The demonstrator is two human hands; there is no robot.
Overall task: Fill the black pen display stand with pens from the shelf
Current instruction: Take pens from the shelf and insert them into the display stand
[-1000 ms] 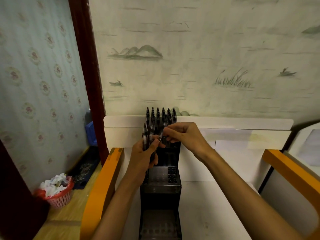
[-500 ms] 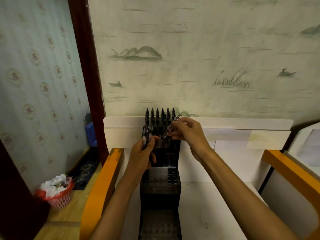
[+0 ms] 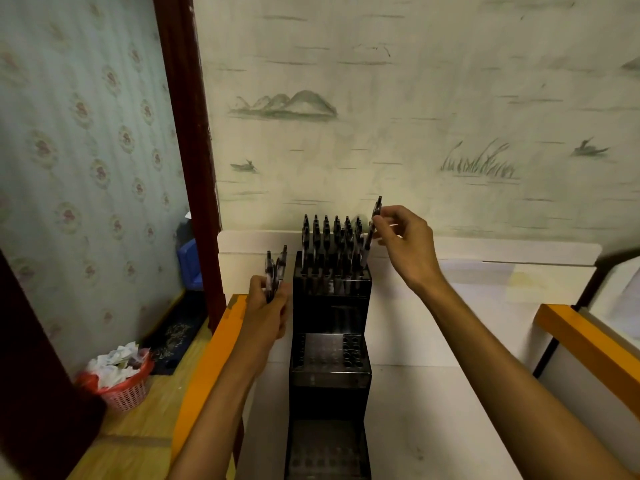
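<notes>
The black pen display stand point(image 3: 330, 372) rises in three stepped tiers on the white shelf point(image 3: 433, 410). Its top tier holds several upright black pens point(image 3: 329, 237); the middle and bottom tiers show empty holes. My left hand point(image 3: 268, 306) is left of the top tier, shut on a small bundle of pens point(image 3: 275, 271) whose tips point up. My right hand point(image 3: 405, 244) is at the top tier's right edge, pinching one pen point(image 3: 373, 225) nearly upright, its lower end over the rightmost holes.
Orange-edged panels flank the shelf at the left point(image 3: 207, 368) and right point(image 3: 588, 341). A red basket of crumpled paper point(image 3: 119, 379) sits on the wooden floor at lower left. A blue box point(image 3: 188, 261) stands behind the dark wooden post point(image 3: 187, 133).
My right hand drew one pen from the left hand's bundle and carried it up and right to the top tier's right edge. My left hand moved left, away from the stand.
</notes>
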